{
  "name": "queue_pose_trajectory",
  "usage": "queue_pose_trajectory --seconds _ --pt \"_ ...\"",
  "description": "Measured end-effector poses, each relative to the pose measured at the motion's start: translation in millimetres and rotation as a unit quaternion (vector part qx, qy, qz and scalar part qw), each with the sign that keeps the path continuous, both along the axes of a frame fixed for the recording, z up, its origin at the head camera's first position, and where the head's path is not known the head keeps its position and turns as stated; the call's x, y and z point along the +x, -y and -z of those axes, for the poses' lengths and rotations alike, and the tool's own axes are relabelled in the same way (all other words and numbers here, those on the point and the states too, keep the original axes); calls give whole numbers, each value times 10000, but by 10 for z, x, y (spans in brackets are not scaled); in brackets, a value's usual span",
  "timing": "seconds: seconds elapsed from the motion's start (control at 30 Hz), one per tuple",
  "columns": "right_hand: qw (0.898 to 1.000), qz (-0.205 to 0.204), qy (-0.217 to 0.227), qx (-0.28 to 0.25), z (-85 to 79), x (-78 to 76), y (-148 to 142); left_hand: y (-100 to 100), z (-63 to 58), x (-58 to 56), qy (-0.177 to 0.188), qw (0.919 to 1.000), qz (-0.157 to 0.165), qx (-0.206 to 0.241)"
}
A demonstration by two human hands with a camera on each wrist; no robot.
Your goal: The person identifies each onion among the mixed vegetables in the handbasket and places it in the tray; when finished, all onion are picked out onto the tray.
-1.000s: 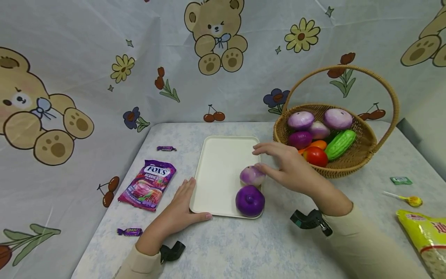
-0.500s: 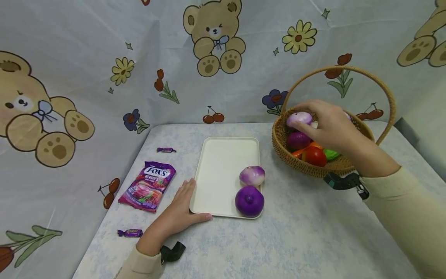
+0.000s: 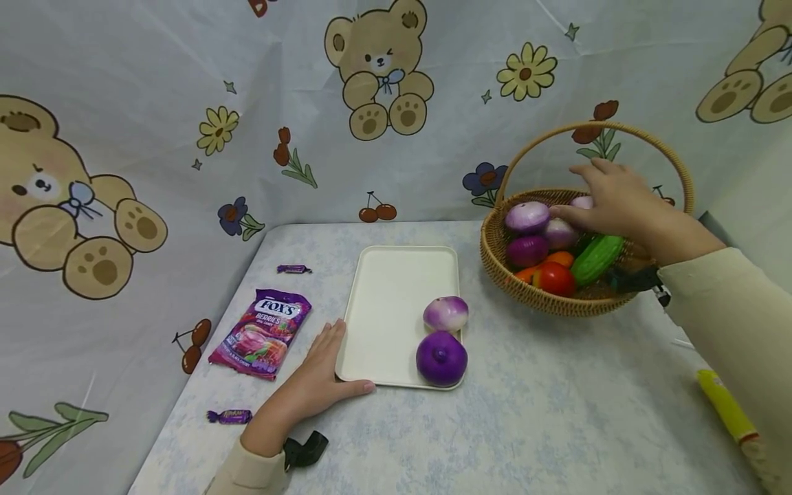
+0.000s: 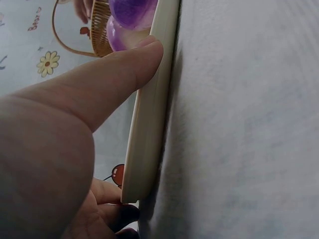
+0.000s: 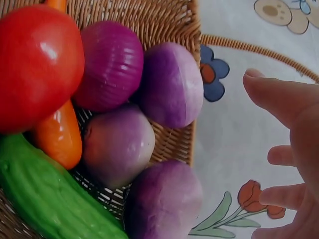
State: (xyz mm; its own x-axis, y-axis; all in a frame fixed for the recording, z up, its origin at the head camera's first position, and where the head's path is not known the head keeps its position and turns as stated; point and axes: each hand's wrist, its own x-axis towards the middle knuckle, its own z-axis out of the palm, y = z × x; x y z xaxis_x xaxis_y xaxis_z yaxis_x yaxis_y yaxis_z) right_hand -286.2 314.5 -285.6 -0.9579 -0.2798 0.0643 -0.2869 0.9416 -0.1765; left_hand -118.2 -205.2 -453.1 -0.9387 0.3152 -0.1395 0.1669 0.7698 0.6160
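My left hand (image 3: 315, 378) rests at the near left corner of the white tray (image 3: 390, 309), thumb along the near edge and fingers along the left side. A round deep-purple onion (image 3: 441, 359) sits in the tray's near right corner. Just behind it lies a purple-and-white turnip (image 3: 445, 314). Above the wicker basket (image 3: 557, 306) is my right hand (image 3: 625, 206), fingers spread and holding nothing. In the right wrist view, its fingers are apart from the purple-and-white turnips (image 5: 172, 84) in the basket. From the head, the hand partly covers the rightmost turnip (image 3: 581, 202).
The basket also holds a purple onion (image 3: 527, 251), a tomato (image 3: 554, 278), a green cucumber (image 3: 597, 260) and orange carrots (image 3: 561, 258). Its tall handle (image 3: 665, 146) arches over. Left of the tray lie a candy bag (image 3: 262, 333) and wrapped candies (image 3: 230, 416). A yellow bag (image 3: 727, 405) is half hidden by the right sleeve.
My right hand has left the turnip on the tray and travelled right and back to above the basket. The left hand stays on the tray's corner.
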Motion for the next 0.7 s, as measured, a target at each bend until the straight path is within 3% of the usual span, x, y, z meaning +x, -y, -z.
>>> queue_pose_trajectory --seconds 0.37,0.7 --pt "9987 234 433 -153 33 -149 -128 4 -16 10 56 10000 -8 -15" --pt "9979 265 571 -170 86 -181 -169 4 -14 7 91 10000 -15 -9"
